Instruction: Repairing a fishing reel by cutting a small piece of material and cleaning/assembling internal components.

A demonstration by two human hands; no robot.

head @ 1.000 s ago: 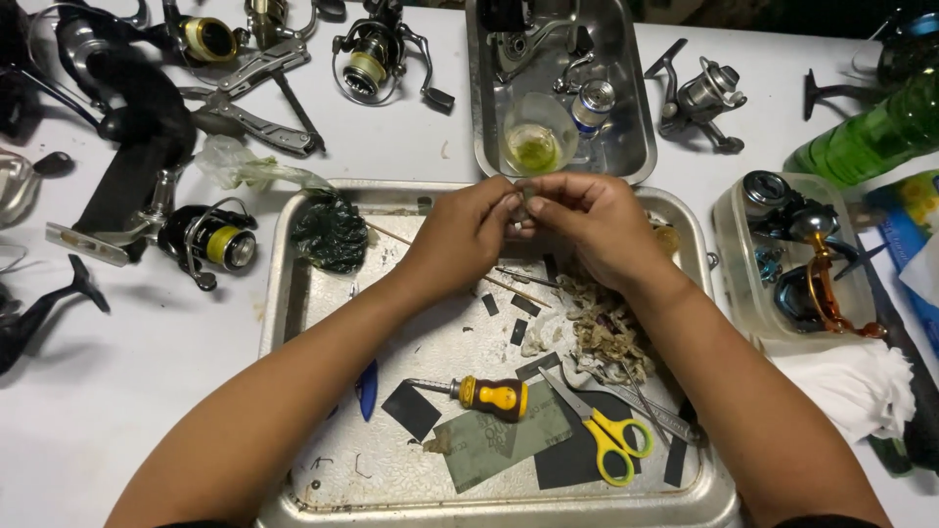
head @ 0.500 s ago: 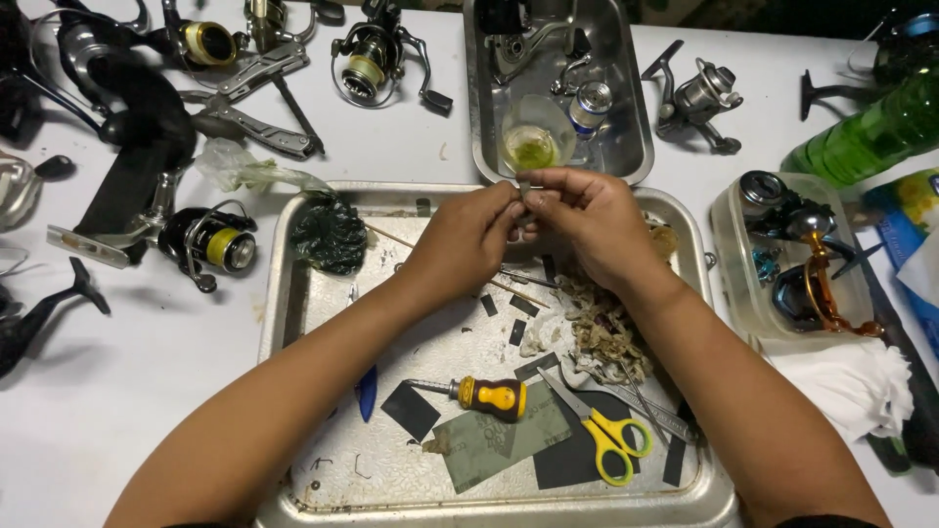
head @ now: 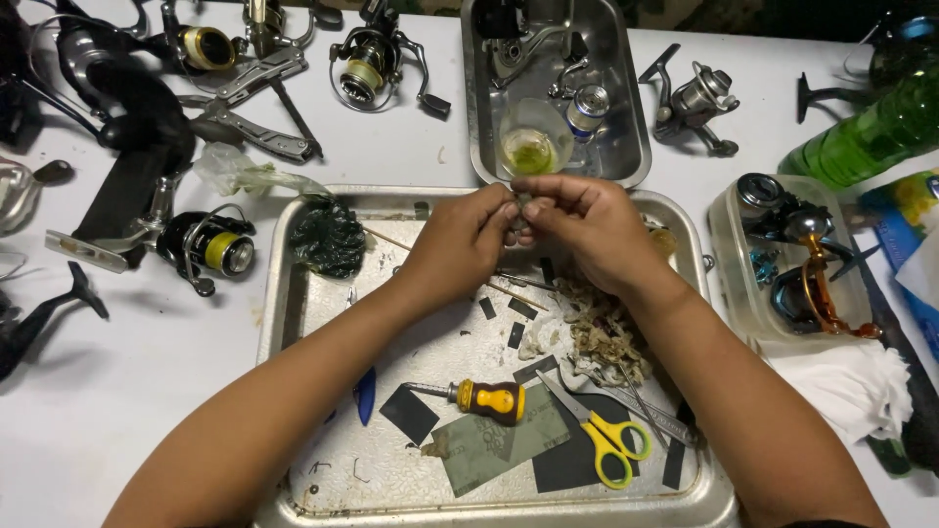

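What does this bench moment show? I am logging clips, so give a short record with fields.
setting: white table with metal tray
left hand: fingertips pinch a small part, too small to tell
right hand: meets the left at that part, above the tray
in tray: screwdriver, scissors, dark cut pieces
around: fishing reels, green bottle, second tray

A white table carries everything. A large metal tray sits at the middle front, a smaller metal tray behind it. Fishing reels (several, mostly black) lie at the left, one with a yellow spool. A silver reel, a green bottle, a clear plastic tub and white tissue lie at the right.
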